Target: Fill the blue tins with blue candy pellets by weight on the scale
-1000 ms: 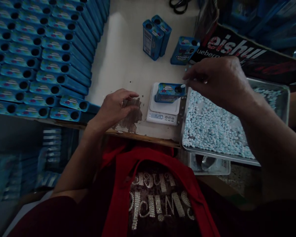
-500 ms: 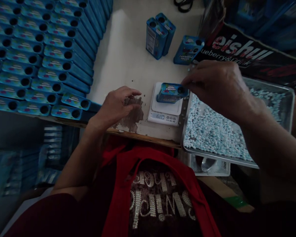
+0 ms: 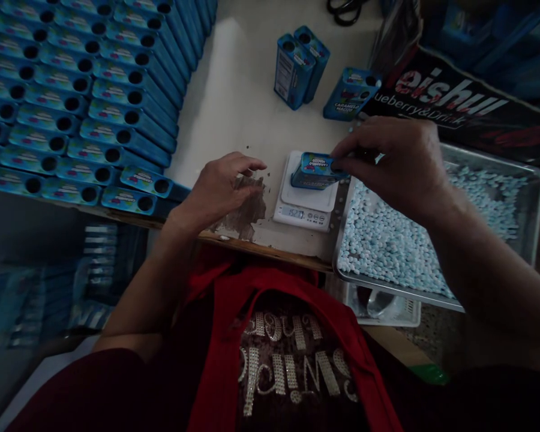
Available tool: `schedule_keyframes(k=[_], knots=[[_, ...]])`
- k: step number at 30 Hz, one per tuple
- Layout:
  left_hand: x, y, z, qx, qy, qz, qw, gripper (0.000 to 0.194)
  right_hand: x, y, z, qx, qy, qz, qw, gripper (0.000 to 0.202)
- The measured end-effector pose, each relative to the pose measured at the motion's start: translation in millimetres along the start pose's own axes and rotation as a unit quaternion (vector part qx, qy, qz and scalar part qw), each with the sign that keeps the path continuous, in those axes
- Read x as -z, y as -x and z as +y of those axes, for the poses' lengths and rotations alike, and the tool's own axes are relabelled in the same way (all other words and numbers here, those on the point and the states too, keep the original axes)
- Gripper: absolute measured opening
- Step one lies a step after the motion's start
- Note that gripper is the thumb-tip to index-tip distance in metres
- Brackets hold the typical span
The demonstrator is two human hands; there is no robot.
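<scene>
A small blue tin (image 3: pixel 315 170) lies flat on a white digital scale (image 3: pixel 303 204) near the table's front edge. My right hand (image 3: pixel 396 165) hovers over the tin's right end, fingertips pinched together at its round opening; what they hold is too small to tell. To the right stands a metal tray (image 3: pixel 528 234) filled with small pale blue and white candies (image 3: pixel 387 240). My left hand (image 3: pixel 218 189) rests on the table left of the scale, fingers loosely curled and holding nothing.
Rows of the same blue tins (image 3: pixel 81 102) with round holes fill the table's left side. Two tins (image 3: pixel 299 66) stand upright at the back, a third blue tin (image 3: pixel 351 93) lies beside them. A dark printed bag (image 3: pixel 454 105) lies behind the tray. Scissors (image 3: pixel 344 9) lie at the far edge.
My right hand has lowered and moved slightly left, its fingertips now covering the tin's opening. My left hand has barely shifted.
</scene>
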State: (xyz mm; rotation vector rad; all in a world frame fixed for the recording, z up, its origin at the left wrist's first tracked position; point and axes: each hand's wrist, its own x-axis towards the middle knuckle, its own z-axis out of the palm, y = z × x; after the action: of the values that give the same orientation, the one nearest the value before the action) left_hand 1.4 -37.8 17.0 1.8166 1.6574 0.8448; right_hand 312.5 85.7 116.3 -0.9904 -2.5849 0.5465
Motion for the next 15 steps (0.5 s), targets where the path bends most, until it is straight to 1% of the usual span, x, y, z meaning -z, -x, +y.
schedule_keyframes(k=[5, 7, 9, 12, 14, 15], knots=[[0.6, -2, 1, -0.009, 0.003, 0.000, 1.000, 0.042, -8, 0, 16, 0.015, -0.047, 0.007, 0.999, 0.016], [-0.7, -3, 1, -0.012, 0.011, 0.000, 1.000, 0.043, -10, 0, 18, 0.010, -0.064, 0.008, 0.998, 0.012], [-5.7, -7, 2, -0.011, 0.032, 0.008, 0.999, 0.049, -11, 1, 16, 0.007, -0.079, 0.010, 0.997, 0.009], [-23.5, -23, 9, -0.031, 0.062, 0.037, 0.997, 0.077, -11, 2, 18, 0.004, -0.090, 0.032, 0.995, 0.010], [-40.8, -41, 22, -0.078, 0.043, 0.049, 0.995, 0.092, -8, -3, 30, -0.015, -0.086, 0.071, 0.994, 0.010], [-49.5, -51, 30, -0.107, 0.021, 0.046, 0.993, 0.095, -6, -8, 41, -0.033, -0.079, 0.094, 0.992, 0.011]])
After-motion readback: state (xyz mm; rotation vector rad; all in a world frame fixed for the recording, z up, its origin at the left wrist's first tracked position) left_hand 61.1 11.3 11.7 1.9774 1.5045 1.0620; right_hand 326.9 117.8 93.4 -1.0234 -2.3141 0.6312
